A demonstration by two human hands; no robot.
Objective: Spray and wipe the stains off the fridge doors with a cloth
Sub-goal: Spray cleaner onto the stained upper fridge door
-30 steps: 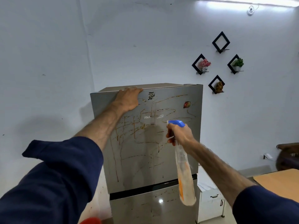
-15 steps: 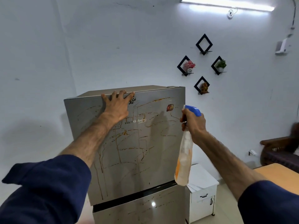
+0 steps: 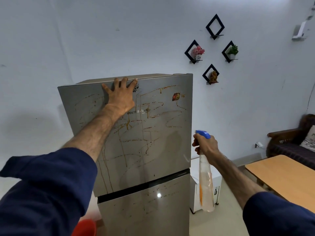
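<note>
spray bottle (image 3: 205,181) lowered and drawn right, now off the right edge of the upper fridge door (image 3: 144,142); nozzle aimed left. right hand (image 3: 205,145) grip closed around bottle neck. left hand (image 3: 120,97) flat, fingers spread, braced at door top. brown stains (image 3: 133,126) unwiped; cloth not visible. spraying stage, wiping pending.

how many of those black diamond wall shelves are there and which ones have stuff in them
4. Top shelf is empty; left shelf holds pink flowers; right shelf holds a green plant; bottom shelf holds a small figurine.
</note>
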